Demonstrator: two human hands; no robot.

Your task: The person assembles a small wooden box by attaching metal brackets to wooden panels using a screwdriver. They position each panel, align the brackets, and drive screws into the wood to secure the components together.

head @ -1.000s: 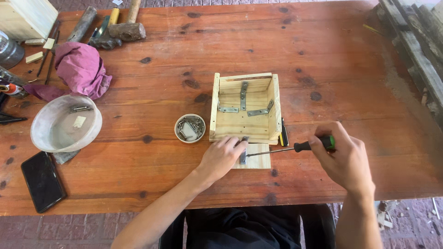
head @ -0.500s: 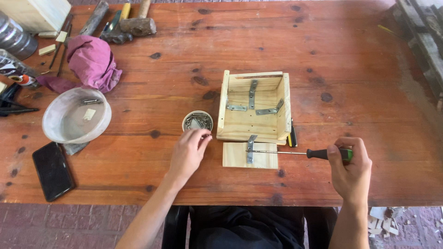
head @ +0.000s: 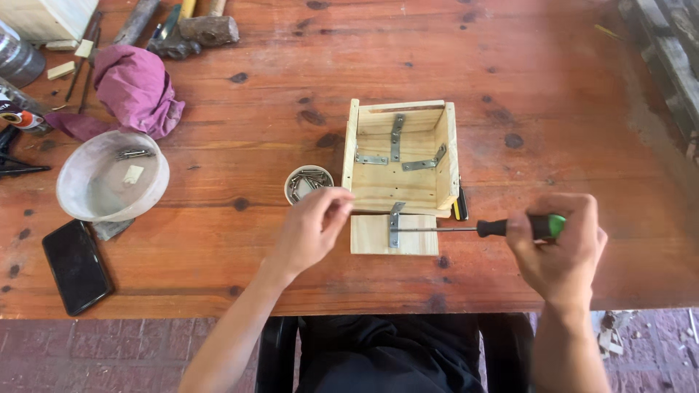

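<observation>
1 pale wood box (head: pixel 403 156), open top, near table (head: pixel 291 73) centre, w/ approx 4 flat metal brackets inside/at front; 1 small wood board (head: pixel 371 236) touching its near side, toward the near edge. 1 screwdriver (head: pixel 473 230), thin metal shank, black/green grip, lying level over the board, tip at the bracket (head: pixel 394 222). Right hand (head: pixel 561 251) fingers wrapped tight round the grip, close to near edge. Left hand (head: pixel 313 229) just left of board, fingertips pinched together near the cup; can't tell if anything is between them. 1 small round cup (head: pixel 307 182) just left of box, full of metal screws. 1 translucent plastic bowl (head: pixel 113 185) toward left edge, holding a few screws + 1 small pale block. 1 black phone (head: pixel 76 266) flat at near-left corner. 1 crumpled purple cloth (head: pixel 135 91) toward far-left. 1 hammer (head: pixel 207 28) w/ rusty head + other tools at far edge. Table: reddish knotty planks.
</observation>
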